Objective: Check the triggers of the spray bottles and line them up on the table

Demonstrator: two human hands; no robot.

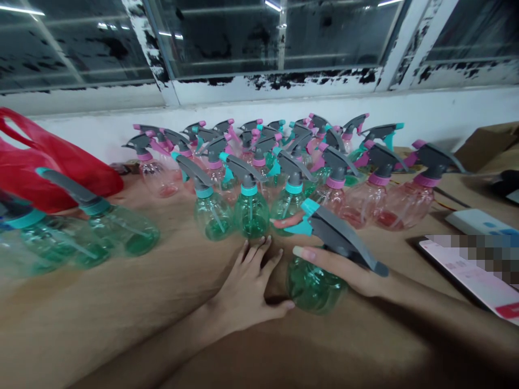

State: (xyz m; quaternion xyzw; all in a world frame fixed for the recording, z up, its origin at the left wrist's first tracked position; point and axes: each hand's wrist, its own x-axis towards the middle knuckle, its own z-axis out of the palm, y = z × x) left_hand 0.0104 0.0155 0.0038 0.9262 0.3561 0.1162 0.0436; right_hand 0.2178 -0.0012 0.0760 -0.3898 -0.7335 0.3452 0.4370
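Observation:
My right hand (344, 270) is wrapped round the neck of a green spray bottle (314, 286), whose trigger head is grey and turquoise. The bottle stands upright or nearly so at the front of the group. To its left my left hand (249, 281) is spread with the fingers apart, holding nothing. Its fingertips reach toward the base of another green spray bottle (251, 213); whether they touch it I cannot tell. Several more spray bottles, such as a pink one (405, 202) at the right, stand in rows behind both hands.
At the left stand several green spray bottles (133, 232) in front of a red plastic bag (60, 162). A phone (458, 270) and a white box (478, 221) lie at the right, with a cardboard box (486, 143) behind. A white wall (101, 116) with windows closes off the back.

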